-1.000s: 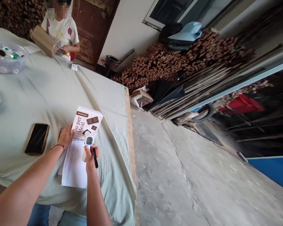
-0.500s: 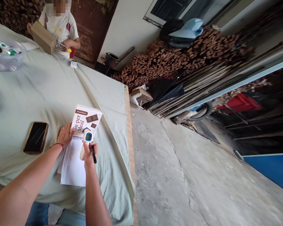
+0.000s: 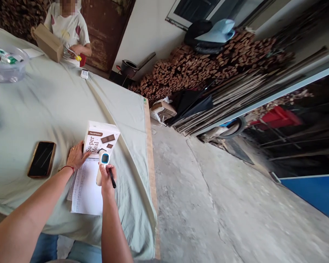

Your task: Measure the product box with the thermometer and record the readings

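Observation:
My left hand [image 3: 77,156] grips the lower left side of a white and brown "Su-per Meal" box [image 3: 105,133], thumb across its front face. The box stands tilted over the top of written paper sheets [image 3: 87,190]. In my right hand [image 3: 107,179] is a white handheld infrared thermometer [image 3: 99,177] with a blue-rimmed screen, upright just in front of the box's lower edge. A black pen [image 3: 112,179] is also tucked between that hand's fingers. Left of my left hand, a dark-screened phone [image 3: 42,159] lies flat.
A pale green cloth [image 3: 63,106] covers the table, whose wooden edge [image 3: 151,164] shows at right. Across it, a person [image 3: 68,33] is by a cardboard box [image 3: 48,42]. A clear plastic tub [image 3: 9,67] stands far left. Stacked firewood [image 3: 175,69] lines the wall.
The box's front has tipped slightly and more of its top edge shows. My right hand with the thermometer and pen has shifted a little to the right. My left hand stays at the box.

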Motion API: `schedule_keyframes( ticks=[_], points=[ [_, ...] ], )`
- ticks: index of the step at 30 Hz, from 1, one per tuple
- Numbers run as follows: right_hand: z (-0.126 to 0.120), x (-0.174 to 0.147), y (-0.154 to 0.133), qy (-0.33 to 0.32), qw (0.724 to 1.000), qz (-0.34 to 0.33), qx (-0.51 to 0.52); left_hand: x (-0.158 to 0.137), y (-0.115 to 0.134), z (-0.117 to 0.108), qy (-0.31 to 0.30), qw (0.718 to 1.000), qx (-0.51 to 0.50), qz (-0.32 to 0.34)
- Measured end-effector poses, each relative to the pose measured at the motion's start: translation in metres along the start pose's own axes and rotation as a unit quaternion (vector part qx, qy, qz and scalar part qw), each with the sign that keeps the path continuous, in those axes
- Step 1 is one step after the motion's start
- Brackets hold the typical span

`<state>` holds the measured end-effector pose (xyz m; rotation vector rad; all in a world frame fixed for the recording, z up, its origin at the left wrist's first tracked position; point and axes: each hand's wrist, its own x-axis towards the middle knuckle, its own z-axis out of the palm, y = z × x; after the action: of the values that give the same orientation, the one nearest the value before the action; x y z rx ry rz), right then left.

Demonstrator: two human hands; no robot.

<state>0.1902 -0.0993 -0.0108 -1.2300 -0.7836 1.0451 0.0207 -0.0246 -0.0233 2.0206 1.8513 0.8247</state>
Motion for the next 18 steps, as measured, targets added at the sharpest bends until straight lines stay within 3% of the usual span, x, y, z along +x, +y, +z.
schedule_keyframes(
  ticks=[5, 11, 15, 18],
  points=[
    [-0.04, 0.003, 0.0, 0.052, 0.973, -0.121, -0.19, 0.001, 0.003, 0.0, -0.004, 0.999, 0.034, 0.006],
    [-0.078, 0.013, -0.004, 0.082, 0.922, -0.149, -0.347, 0.004, 0.005, -0.001, -0.008, 1.0, 0.029, 0.007],
    [-0.076, 0.013, -0.015, 0.066, 0.919, -0.193, -0.339, 0.005, 0.005, -0.006, -0.063, 0.998, 0.027, 0.016],
    [-0.055, 0.005, -0.019, 0.035, 0.943, -0.171, -0.283, -0.003, 0.004, -0.012, -0.088, 0.995, 0.048, 0.0]
  ],
)
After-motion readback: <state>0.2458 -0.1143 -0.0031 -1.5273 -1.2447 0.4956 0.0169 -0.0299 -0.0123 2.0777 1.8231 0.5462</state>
